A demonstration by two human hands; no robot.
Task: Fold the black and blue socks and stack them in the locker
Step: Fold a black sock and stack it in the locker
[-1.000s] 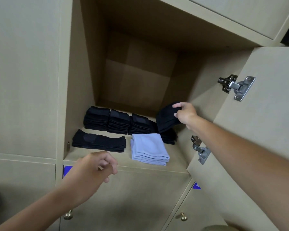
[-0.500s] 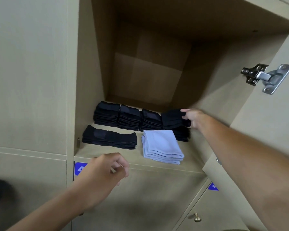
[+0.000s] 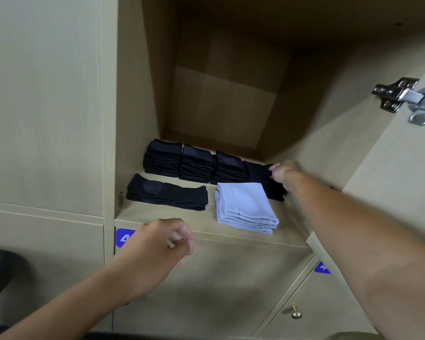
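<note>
Black socks (image 3: 257, 171), soft and light, sit just behind the blue stack (image 3: 245, 207) in the locker (image 3: 206, 233); right hand (image 3: 284, 171) pinches their edge, left hand (image 3: 155, 249) loosely curled, empty.

Two blue number tags, white print, both only partly readable. First blue tag (image 3: 124, 237): stuck on the locker front just under the open shelf, at its left corner; shows a "4" (whatever follows sits behind the left hand (image 3: 155, 251)). Second blue tag (image 3: 322, 268): on the lower door to the right, beside the forearm; again a "4", its right part covered. No other writing legible.
</note>
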